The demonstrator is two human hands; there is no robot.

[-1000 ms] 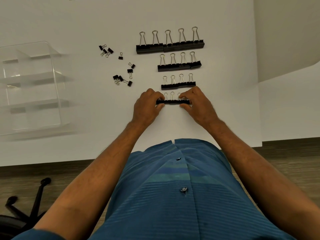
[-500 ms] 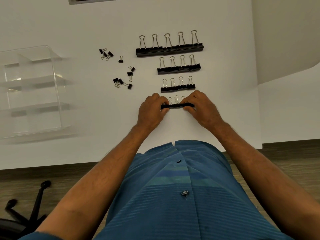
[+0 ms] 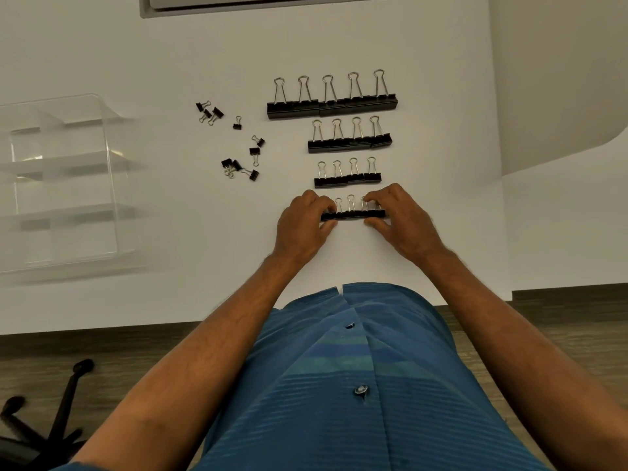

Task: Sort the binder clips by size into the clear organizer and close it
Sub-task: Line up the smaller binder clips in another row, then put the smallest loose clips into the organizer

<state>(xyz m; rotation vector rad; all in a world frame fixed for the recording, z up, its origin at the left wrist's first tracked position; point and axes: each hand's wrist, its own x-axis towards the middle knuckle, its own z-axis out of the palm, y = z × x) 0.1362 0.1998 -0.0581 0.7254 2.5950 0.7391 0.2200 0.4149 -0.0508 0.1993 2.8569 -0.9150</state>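
Pinching from both ends, the left hand (image 3: 302, 222) and the right hand (image 3: 397, 217) held the nearest row of binder clips (image 3: 353, 212) on the white table (image 3: 170, 45), just beyond the person's blue striped shirt (image 3: 350, 385). Left fingers curled over the row's left end with the thumb at its near edge; right fingers and thumb gripped the right end likewise. Black clip bodies lay side by side in a line, wire handles pointing away from the person; the exact count under the fingers could not be read.

Just beyond lay a second row of four slightly larger clips (image 3: 347, 178), apart from the hands. Farther on sat a third row of four still larger clips (image 3: 350, 142), and farthest a row of five largest clips (image 3: 331, 105), all with handles pointing away.

Left of these rows, the smallest clips (image 3: 238, 151) lay scattered loose, in two small clusters with a few singles between.

Well to the left stood the clear organizer (image 3: 68, 185), open, its dividers visible; no clips seen in the compartments.

A grey panel edge (image 3: 265, 5) showed at the table's far side. Off the near table edge, a black chair base (image 3: 51, 419) rested on the wood-look floor (image 3: 136, 351).
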